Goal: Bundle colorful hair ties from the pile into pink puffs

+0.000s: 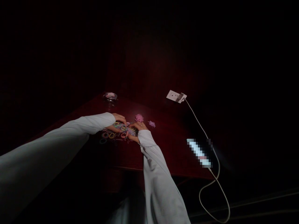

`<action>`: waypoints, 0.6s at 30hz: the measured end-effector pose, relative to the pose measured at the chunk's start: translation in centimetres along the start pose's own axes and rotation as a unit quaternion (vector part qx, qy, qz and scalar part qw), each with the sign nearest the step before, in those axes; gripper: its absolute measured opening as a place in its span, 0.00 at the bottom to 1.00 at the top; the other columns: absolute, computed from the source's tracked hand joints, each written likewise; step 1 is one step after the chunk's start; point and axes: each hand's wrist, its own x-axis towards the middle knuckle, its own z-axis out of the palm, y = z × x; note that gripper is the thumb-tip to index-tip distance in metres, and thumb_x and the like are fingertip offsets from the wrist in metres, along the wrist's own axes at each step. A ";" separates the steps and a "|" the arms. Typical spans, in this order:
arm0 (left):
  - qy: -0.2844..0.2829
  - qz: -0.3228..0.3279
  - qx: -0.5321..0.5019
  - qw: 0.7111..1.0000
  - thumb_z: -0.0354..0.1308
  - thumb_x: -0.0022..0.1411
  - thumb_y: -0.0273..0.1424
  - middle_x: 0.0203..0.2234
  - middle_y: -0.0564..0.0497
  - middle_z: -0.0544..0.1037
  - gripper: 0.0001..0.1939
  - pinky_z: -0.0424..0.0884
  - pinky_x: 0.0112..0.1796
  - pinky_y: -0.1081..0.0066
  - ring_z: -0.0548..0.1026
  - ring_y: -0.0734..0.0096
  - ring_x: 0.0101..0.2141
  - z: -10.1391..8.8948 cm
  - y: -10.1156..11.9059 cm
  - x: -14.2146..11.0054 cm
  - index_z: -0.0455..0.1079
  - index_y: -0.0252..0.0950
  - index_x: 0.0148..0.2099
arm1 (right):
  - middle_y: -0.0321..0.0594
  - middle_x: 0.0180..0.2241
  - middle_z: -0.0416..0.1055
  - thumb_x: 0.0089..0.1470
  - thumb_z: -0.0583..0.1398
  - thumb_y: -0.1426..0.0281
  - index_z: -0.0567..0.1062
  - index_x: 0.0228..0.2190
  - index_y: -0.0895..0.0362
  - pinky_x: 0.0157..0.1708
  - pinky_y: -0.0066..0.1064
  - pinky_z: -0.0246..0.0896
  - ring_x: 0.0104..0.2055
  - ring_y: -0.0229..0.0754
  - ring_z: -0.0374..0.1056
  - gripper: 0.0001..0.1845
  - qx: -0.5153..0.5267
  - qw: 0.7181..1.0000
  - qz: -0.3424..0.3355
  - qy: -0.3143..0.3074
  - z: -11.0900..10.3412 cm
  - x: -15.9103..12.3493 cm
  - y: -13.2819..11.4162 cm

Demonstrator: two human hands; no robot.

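Observation:
On the dark red table, a heap of small coloured hair ties (123, 127) lies between my two hands. My left hand (118, 119) curves around the left side of the heap, its fingers behind and its thumb in front. From the right, my right hand (139, 127) closes around the other side in the same way, so both hands hold the bunch between them. Larger loops, among them a yellow hair tie (112, 135), lie loose in front of my left hand. The palms and the inner fingertips are partly hidden by the heap.
A pink pile (139, 118) and a smaller purple pile (151, 124) lie behind my right hand. A round clear jar (110, 97) stands at the back left. On the right are a wall socket with a charger (177, 96), a white cable (197, 116) and a blurred-out bright device (199, 153).

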 end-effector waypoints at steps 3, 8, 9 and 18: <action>-0.044 0.012 -0.020 0.999 0.61 0.69 0.43 0.36 0.47 0.82 0.16 0.67 0.36 0.72 0.75 0.68 0.33 -0.7 -0.4 0.3 0.83 0.37 0.46 | 0.39 0.43 0.81 0.58 0.69 0.64 0.86 0.42 0.48 0.55 0.35 0.70 0.48 0.45 0.76 0.10 0.039 0.999 -0.009 0.024 0.4 0.2 0.5; -0.028 0.000 -0.024 0.999 0.59 0.69 0.39 0.37 0.47 0.82 0.15 0.65 0.34 0.75 0.75 0.70 0.34 -1.0 -0.8 0.5 0.82 0.35 0.46 | 0.39 0.37 0.80 0.60 0.66 0.64 0.85 0.37 0.54 0.47 0.33 0.71 0.39 0.42 0.74 0.08 0.107 0.993 0.011 0.039 0.4 0.6 1.0; -0.017 -0.005 -0.028 0.999 0.59 0.69 0.39 0.37 0.47 0.82 0.15 0.64 0.33 0.75 0.75 0.70 0.33 -1.0 -0.7 0.5 0.82 0.35 0.46 | 0.40 0.36 0.80 0.59 0.66 0.64 0.85 0.36 0.54 0.45 0.33 0.70 0.38 0.42 0.73 0.09 0.118 0.992 0.017 0.046 0.4 0.7 1.1; 0.019 -0.025 -0.053 0.998 0.58 0.73 0.41 0.37 0.46 0.83 0.18 0.66 0.35 0.75 0.74 0.70 0.34 -2.4 1.9 0.4 0.83 0.33 0.46 | 0.41 0.34 0.81 0.59 0.67 0.59 0.86 0.34 0.55 0.39 0.31 0.71 0.32 0.38 0.71 0.13 0.243 0.959 0.079 0.119 0.2 0.9 0.4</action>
